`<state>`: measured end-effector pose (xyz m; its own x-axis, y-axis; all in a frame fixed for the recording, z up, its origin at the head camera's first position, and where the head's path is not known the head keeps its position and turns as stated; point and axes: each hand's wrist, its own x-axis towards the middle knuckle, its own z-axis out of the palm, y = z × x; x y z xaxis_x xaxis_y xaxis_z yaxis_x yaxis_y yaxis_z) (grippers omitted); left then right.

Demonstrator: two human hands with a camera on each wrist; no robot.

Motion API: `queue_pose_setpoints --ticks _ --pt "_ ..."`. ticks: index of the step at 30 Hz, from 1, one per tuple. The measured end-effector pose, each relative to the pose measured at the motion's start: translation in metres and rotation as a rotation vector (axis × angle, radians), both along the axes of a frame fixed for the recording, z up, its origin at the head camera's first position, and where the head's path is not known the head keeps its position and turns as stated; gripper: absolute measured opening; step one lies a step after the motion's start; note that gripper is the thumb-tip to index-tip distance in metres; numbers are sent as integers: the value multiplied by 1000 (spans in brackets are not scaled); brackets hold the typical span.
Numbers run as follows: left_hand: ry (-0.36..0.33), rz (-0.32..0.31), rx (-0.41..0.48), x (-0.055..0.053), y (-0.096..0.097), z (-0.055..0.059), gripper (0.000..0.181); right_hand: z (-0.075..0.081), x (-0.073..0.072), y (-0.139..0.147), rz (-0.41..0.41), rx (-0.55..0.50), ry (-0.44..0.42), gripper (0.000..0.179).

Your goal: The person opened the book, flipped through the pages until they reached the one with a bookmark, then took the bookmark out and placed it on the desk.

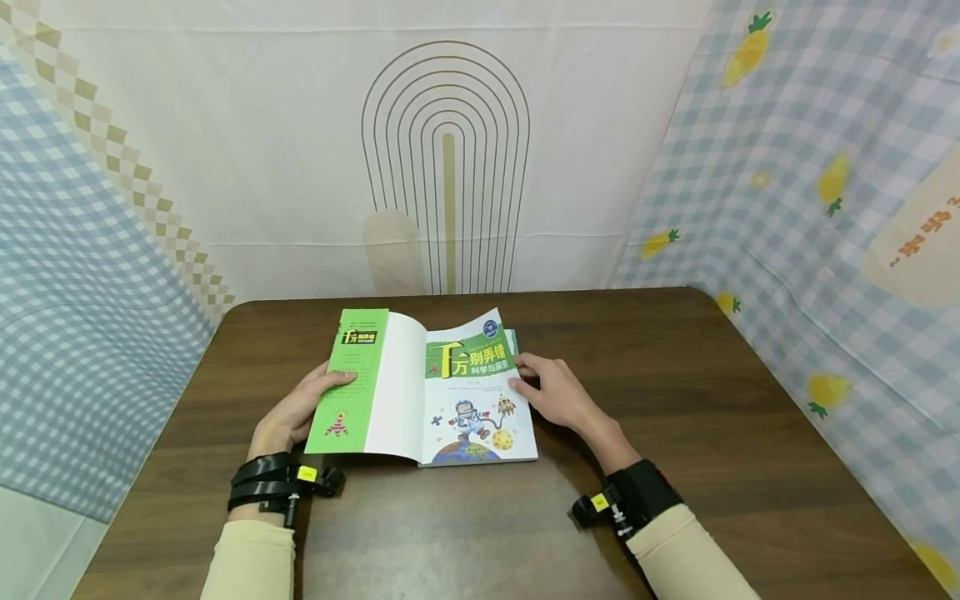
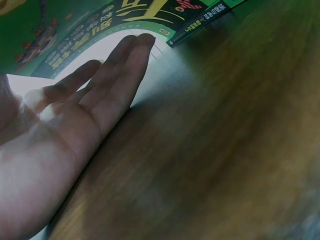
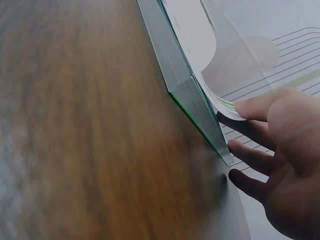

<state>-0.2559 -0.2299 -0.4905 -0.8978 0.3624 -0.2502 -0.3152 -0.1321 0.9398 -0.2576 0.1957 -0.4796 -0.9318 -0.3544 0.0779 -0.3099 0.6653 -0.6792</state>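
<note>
A paperback book [image 1: 472, 396] lies on the table, opened at its front, showing a title page with a cartoon astronaut. Its green-flapped front cover [image 1: 352, 417] is swung out to the left and raised off the table. My left hand [image 1: 296, 404] holds this cover by its outer edge, thumb on the green flap and fingers underneath. In the left wrist view those fingers stretch below the printed side. At the book's right edge, my right hand [image 1: 557, 393] pinches the title page's edge between thumb and index finger. The right wrist view shows a curled page edge [image 3: 225, 106] lifted above the page block [image 3: 175, 60].
The brown wooden table [image 1: 675, 400] extends around the book on all sides. Behind it hangs a white cloth [image 1: 300, 150] with an arch pattern. Blue checked cloths flank it at left [image 1: 82, 275] and right [image 1: 795, 275]. Each wrist wears a strapped camera.
</note>
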Motion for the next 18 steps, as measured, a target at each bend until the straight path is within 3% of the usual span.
queue_pose_setpoints --ticks 18 --pt "-8 -1 -7 -1 -1 -1 45 -1 -1 0 3 10 1 41"
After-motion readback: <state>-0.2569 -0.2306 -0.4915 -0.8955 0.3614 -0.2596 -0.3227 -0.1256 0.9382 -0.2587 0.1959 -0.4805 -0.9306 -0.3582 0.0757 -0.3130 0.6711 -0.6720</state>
